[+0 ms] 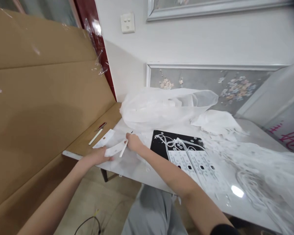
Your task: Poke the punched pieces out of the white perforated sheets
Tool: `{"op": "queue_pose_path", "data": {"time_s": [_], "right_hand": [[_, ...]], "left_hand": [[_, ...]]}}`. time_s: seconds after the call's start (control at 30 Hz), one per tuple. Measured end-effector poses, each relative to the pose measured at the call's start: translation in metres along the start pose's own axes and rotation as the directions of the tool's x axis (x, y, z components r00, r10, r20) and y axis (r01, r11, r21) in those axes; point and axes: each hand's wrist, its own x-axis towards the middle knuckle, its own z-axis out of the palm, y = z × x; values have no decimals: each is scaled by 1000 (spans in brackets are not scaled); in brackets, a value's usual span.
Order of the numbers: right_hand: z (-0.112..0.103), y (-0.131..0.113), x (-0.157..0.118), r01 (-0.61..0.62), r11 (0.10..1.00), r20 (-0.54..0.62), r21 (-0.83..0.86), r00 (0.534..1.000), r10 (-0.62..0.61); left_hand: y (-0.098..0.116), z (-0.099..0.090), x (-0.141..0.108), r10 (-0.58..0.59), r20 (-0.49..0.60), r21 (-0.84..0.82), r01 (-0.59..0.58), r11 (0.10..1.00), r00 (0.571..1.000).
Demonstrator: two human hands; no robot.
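My left hand [100, 155] is closed on the near end of a white strip [115, 149], low over the table's left part. My right hand [134, 142] pinches a slim white-handled tool [123, 149] with a dark tip, beside the strip's right end. Another white piece [104, 138] with a small brown mark lies just beyond my left hand. Farther left, a second white stick-like tool [95, 136] rests by red-handled tweezers or a similar small tool [102, 125]. The exact finger contact is partly blurred.
Right of my hands, a black board [159, 143] carries white perforated sheets [186, 160] and thin cords. A large white translucent bag [149, 109] sits against the wall. White film and cords [257, 166] pile up on the right. Cardboard [39, 98] stands at the left.
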Motion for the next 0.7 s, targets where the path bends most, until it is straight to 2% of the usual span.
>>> {"op": "queue_pose_path", "data": {"time_s": [0.07,0.1,0.13,0.2,0.23,0.3,0.37,0.47,0.53,0.6,0.63,0.7], "right_hand": [[-7,2,-12,-14,995,26,99,1000,12],[-14,4,-22,-30,971,53,235,998,18],[-23,5,-33,-58,902,97,429,995,18],[-48,7,-58,-176,587,221,790,975,-5],[-63,9,-71,-227,445,271,866,962,-36],[-95,17,-95,-253,289,281,923,958,-58],[-124,34,-115,-218,230,238,948,970,-60],[-151,77,-135,-156,168,166,973,985,-48],[-158,114,-143,-148,105,150,983,989,-7],[-159,148,-149,-184,54,181,981,982,57],[-159,162,-151,-210,41,206,977,976,74],[-161,180,-153,-248,16,246,969,966,78]], "left_hand": [[8,-8,-3,-32,21,66,30,997,999],[14,-15,-5,-44,2,90,44,995,999],[21,-22,-8,-40,-48,95,44,994,998],[42,-40,-14,35,-145,78,-24,997,989],[55,-48,-17,100,-183,52,-92,994,978],[89,-62,-21,280,-229,-28,-294,956,932],[129,-70,-18,453,-257,-81,-486,870,853],[197,-63,1,651,-333,-63,-705,707,682],[239,-45,22,707,-412,5,-774,633,575],[273,-21,45,746,-465,81,-816,573,478],[285,-8,56,754,-492,102,-832,546,434],[300,16,73,734,-566,90,-857,507,375]]}}
